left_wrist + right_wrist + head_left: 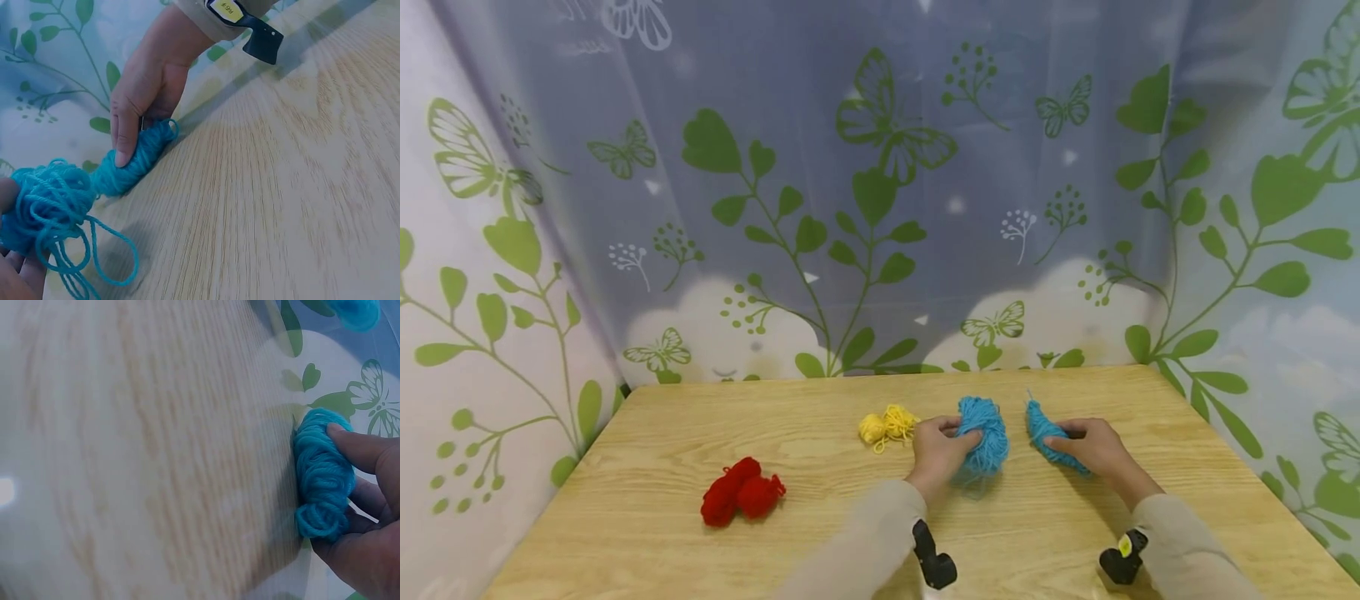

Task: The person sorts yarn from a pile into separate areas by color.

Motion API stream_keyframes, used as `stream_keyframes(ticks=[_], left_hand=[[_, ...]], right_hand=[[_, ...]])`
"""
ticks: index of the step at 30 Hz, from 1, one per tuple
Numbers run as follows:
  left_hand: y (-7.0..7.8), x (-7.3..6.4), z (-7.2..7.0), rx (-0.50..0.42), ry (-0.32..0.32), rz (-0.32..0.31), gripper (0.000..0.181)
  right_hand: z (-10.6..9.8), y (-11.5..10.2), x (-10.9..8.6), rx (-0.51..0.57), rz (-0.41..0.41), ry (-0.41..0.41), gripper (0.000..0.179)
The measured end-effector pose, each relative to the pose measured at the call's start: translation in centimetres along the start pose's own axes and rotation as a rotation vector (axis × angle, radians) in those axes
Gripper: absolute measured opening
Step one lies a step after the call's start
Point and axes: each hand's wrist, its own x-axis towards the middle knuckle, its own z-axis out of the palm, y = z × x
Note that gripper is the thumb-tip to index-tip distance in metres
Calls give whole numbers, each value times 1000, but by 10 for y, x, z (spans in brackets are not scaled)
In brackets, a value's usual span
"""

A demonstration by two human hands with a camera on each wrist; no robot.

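My left hand (942, 454) grips a blue yarn bundle (987, 437) from its left side, thumb across the front. Loose strands and loops hang from that bundle (59, 200) in the left wrist view. To the right, my right hand (1099, 450) holds a second, slimmer blue yarn bundle (1051, 437) between thumb and fingers. In the right wrist view this wound yarn (325, 475) is pinched along one side, close to the tabletop. A small gap separates the two blue bundles in the head view.
Yellow yarn (887, 427) lies just left of my left hand. Red yarn balls (741, 493) sit farther left on the wooden table (647, 433). A printed curtain with leaves and butterflies (790, 208) stands behind the table and at both sides.
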Motion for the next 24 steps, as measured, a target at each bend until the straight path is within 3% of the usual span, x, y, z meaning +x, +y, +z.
stream_keyframes(ticks=[5,12,24], left_hand=[[-4,5,17,-47,64,-23,32],[-3,3,36,-53,94,-71,29],[-11,5,57,7,147,-108,29]], right_hand=[[0,-1,0,-4,1,2,62],[0,-1,0,2,-8,-5,62],[-2,-3,-3,-15,8,0,63]])
